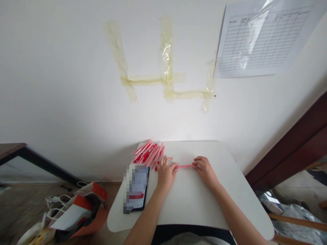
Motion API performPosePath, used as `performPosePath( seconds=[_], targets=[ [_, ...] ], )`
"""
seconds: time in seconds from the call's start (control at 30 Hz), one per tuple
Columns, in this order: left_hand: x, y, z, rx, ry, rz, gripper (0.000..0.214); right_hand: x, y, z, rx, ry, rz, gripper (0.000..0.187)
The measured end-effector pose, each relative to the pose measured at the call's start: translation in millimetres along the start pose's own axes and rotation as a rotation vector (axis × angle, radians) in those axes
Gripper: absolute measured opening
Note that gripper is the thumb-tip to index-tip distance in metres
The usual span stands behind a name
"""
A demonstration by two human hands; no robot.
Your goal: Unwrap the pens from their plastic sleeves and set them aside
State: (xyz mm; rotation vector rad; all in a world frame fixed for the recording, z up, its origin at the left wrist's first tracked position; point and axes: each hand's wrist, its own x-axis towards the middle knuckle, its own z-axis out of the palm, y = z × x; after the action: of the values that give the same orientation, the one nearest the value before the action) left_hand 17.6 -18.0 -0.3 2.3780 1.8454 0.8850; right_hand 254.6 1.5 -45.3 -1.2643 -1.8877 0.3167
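A thin pink stick (185, 166) lies level just above or on the white table, stretched between my two hands. Its left end is pinched by my left hand (166, 171), whose other fingers spread beside the pile. At the opposite end my right hand (205, 171) has thumb and fingertips closed on it. Whether the stick is a pen, a straw or a folded strip is too small to tell. Left of my left hand rests a heap of similar pink and red sticks (148, 153), some partly covered by my fingers.
A phone (138, 189), its screen blurred, lies on the left of the white table (189, 207). The wall behind carries yellowed tape (167, 54) and a printed sheet (263, 41). An orange box with cables (87, 214) stands on the floor at left; wooden bars (296, 221) are at right.
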Motion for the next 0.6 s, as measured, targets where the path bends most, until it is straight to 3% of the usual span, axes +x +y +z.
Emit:
performPosePath(
  seconds=[0.33, 0.6],
  targets=[
    [2.7, -4.7, 0.1, -0.019, 0.084, 0.027, 0.012, 0.5, -4.6, -6.7, 0.034, -0.007, 0.080, 0.025],
    [2.2, -5.6, 2.8, -0.024, 0.107, 0.035, 0.014, 0.8, -5.1, -7.7, 0.005, -0.007, 0.053, 0.026]
  ],
)
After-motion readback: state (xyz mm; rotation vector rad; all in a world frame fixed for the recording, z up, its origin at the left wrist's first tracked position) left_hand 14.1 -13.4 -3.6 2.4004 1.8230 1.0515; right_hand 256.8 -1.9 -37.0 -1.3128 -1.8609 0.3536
